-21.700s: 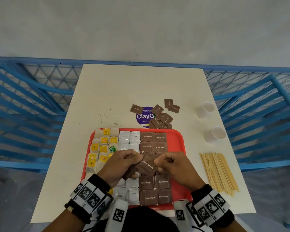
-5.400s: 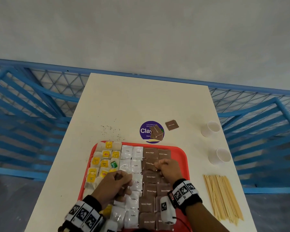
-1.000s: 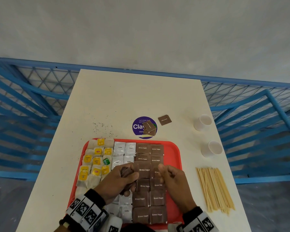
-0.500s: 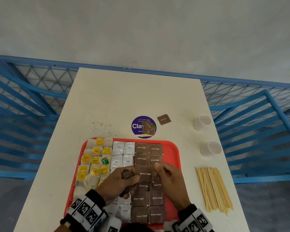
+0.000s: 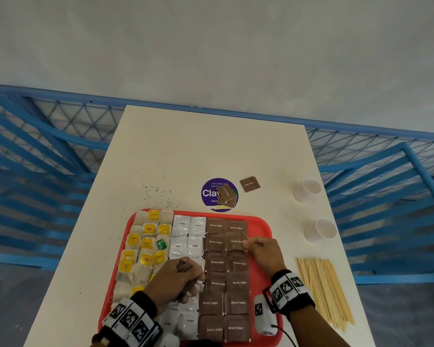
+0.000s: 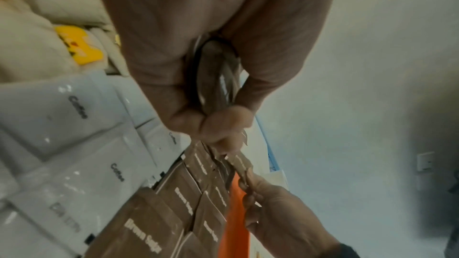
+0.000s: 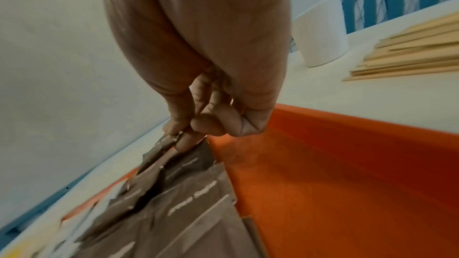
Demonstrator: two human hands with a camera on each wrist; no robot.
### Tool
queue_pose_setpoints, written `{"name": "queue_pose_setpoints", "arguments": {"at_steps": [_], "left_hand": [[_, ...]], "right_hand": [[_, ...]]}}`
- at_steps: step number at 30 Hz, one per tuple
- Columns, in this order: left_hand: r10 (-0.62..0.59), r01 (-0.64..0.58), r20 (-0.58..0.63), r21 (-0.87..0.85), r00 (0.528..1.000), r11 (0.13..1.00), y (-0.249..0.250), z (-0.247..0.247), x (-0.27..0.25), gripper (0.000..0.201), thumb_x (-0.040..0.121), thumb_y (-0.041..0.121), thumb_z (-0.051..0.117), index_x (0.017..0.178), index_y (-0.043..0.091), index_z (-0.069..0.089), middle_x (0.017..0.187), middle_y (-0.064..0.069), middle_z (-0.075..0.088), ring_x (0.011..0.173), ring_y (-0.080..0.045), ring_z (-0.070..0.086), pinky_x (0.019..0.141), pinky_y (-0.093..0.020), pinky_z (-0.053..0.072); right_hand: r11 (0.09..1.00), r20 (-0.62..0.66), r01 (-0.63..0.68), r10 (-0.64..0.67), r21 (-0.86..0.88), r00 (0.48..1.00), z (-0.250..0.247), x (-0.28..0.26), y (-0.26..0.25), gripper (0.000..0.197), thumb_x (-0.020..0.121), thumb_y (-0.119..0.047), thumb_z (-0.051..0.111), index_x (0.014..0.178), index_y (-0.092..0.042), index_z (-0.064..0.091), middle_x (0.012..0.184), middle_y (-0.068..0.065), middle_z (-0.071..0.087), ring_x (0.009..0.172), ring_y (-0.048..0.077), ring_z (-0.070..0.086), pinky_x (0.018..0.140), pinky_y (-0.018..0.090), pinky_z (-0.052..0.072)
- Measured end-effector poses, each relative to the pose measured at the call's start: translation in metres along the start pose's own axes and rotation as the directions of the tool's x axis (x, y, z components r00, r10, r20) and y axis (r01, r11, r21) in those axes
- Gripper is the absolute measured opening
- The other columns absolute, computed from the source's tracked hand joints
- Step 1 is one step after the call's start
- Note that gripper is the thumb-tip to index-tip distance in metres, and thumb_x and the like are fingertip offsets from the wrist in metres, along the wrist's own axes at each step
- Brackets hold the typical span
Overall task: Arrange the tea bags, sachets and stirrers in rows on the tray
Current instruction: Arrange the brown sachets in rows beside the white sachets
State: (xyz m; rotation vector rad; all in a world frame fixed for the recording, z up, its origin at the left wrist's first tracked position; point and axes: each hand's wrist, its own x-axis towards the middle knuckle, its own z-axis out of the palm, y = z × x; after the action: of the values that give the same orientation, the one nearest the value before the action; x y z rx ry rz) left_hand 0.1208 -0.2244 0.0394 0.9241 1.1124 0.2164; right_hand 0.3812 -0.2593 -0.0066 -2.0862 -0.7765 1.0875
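Note:
A red tray [image 5: 264, 230] holds tea bags with yellow tags [image 5: 145, 244] on the left, white coffee sachets [image 5: 186, 236] in the middle and two columns of brown sugar sachets [image 5: 223, 284] on the right. My left hand [image 5: 193, 274] grips a small stack of brown sachets [image 6: 221, 77] over the white column. My right hand [image 5: 246, 245] pinches the right edge of a brown sachet [image 7: 188, 160] lying in the second row of the outer brown column. Wooden stirrers [image 5: 323, 289] lie in a loose bundle on the table right of the tray.
Loose brown sachets lie beyond the tray: one [image 5: 249, 184] on the bare table and two [image 5: 227, 196] on a round purple sticker [image 5: 208, 194]. Two white paper cups [image 5: 307, 189] [image 5: 321, 230] stand at the right. Blue railings surround the table [image 5: 186, 151].
My right hand carried a brown sachet from the middle of the tray up and right to the second row of the outer column. My left hand stayed put with its stack.

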Motion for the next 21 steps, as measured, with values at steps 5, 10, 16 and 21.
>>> {"name": "queue_pose_setpoints", "arguments": {"at_steps": [5,10,16,21], "left_hand": [[-0.015,0.015,-0.015,-0.007,1.000,1.000,0.003,-0.005,-0.006,0.027,0.096,0.019,0.063,0.098,-0.008,0.064,0.096,-0.019,0.073,0.059,-0.019,0.061,0.047,-0.025,0.044],[-0.031,0.031,-0.002,-0.054,1.000,0.998,0.008,-0.006,-0.008,0.026,0.097,0.021,0.062,0.098,-0.005,0.066,0.100,-0.021,0.072,0.065,-0.020,0.064,0.051,-0.027,0.048],[-0.061,0.064,0.030,-0.103,0.998,0.993,0.018,-0.005,-0.012,0.024,0.098,0.021,0.060,0.103,-0.001,0.067,0.101,-0.016,0.073,0.073,-0.021,0.066,0.053,-0.029,0.052],[-0.070,0.073,0.029,-0.160,0.997,0.984,0.020,-0.007,-0.014,0.029,0.097,0.024,0.060,0.109,-0.002,0.064,0.103,-0.015,0.073,0.079,-0.025,0.068,0.057,-0.032,0.054]], "right_hand": [[0.992,-0.120,-0.089,0.078,-0.089,0.990,0.009,0.009,0.008,0.014,0.080,-0.027,0.078,0.071,-0.017,0.074,0.077,-0.008,0.072,0.080,0.012,0.067,0.080,0.030,0.052],[0.985,-0.241,-0.043,0.001,-0.169,0.970,0.016,0.002,0.001,0.031,0.078,-0.038,0.077,0.079,-0.015,0.055,0.077,-0.003,0.065,0.075,0.018,0.059,0.063,0.028,0.039],[0.872,0.010,0.276,-0.298,-0.404,0.955,0.030,0.007,-0.004,0.026,0.088,-0.034,0.066,0.112,-0.025,0.063,0.112,-0.003,0.059,0.102,0.014,0.056,0.090,0.031,0.049],[0.772,0.150,0.373,-0.348,-0.514,0.925,0.033,0.007,-0.005,0.031,0.089,-0.030,0.063,0.120,-0.028,0.063,0.136,-0.003,0.049,0.122,0.016,0.046,0.104,0.033,0.043]]}}
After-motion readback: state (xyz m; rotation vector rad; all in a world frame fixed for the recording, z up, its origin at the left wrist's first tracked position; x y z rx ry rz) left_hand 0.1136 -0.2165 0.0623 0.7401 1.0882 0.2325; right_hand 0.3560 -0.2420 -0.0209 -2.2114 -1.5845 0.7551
